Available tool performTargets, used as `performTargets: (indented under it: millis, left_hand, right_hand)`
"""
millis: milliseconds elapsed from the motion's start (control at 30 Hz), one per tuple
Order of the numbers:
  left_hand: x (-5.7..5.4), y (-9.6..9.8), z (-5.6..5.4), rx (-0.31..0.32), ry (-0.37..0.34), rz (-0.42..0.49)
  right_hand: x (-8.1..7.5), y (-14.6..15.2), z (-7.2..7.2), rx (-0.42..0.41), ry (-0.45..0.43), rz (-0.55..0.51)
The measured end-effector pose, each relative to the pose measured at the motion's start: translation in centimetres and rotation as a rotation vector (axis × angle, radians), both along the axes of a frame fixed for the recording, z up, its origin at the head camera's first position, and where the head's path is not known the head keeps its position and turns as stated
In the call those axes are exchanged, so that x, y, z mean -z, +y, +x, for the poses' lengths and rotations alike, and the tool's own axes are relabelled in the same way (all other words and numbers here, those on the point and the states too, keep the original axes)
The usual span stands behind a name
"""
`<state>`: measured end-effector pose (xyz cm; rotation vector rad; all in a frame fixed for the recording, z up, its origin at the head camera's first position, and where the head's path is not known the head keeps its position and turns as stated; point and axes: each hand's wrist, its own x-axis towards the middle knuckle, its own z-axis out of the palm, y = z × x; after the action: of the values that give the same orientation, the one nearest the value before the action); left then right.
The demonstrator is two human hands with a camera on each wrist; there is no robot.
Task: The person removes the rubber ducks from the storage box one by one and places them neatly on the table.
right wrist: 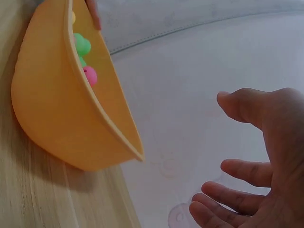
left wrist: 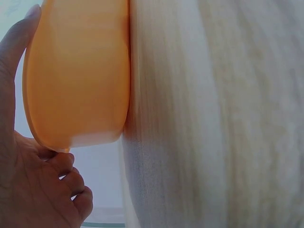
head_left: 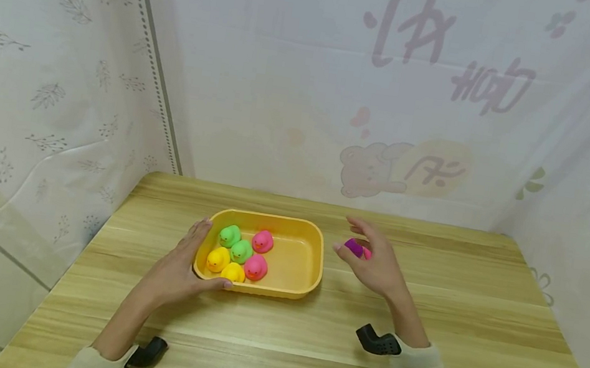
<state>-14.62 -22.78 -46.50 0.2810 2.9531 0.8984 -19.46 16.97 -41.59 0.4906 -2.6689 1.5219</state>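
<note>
In the head view my left hand holds the left end of a yellow plastic basket, thumb along the near rim and fingers along the left side. Toy ducks stand in its left and middle part: green ducks, pink ducks and yellow ducks, two of each. My right hand is spread to the right of the basket, thumb and fingers apart. Between them a small purple thing and a pink thing show, partly hidden. The right wrist view shows nothing in that hand.
A wood-grain table carries the basket. Patterned white cloth hangs behind the table and at both sides. Black wrist devices sit at both sleeve ends.
</note>
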Motion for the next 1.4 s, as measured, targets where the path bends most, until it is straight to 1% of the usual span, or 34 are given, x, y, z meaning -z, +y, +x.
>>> performTargets:
  millis: [167,300,533,767,900,1100,1267,1400]
  left_hand:
    - [0.0,0.0,0.0,0.002,0.001,-0.004]
    - [0.0,0.0,0.0,0.002,-0.001,-0.008]
    - [-0.1,0.0,0.0,0.004,-0.001,-0.006]
    - [0.0,0.0,0.0,0.007,0.002,-0.004]
    - [0.0,0.0,0.0,0.008,0.002,-0.002]
    - [0.0,0.0,0.1,0.007,0.0,0.0]
    - [-0.1,0.0,0.1,0.007,-0.003,0.002]
    - [-0.1,0.0,0.1,0.005,-0.002,0.003]
  right_hand:
    - [-0.2,-1.4,0.3,-0.029,-0.009,-0.002]
    - [0.0,-2.4,0.4,-0.065,-0.027,-0.001]
    - [0.3,-4.1,0.3,-0.14,-0.024,0.001]
    - [0.5,-5.6,0.3,-0.199,-0.08,-0.011]
    - [0.6,-6.5,0.2,-0.202,-0.088,-0.009]
    - [0.9,-8.0,-0.1,-0.193,-0.131,0.011]
    - [1.3,-9.1,-0.5,-0.17,-0.146,0.027]
    - [1.8,-9.9,-0.8,-0.149,-0.17,0.016]
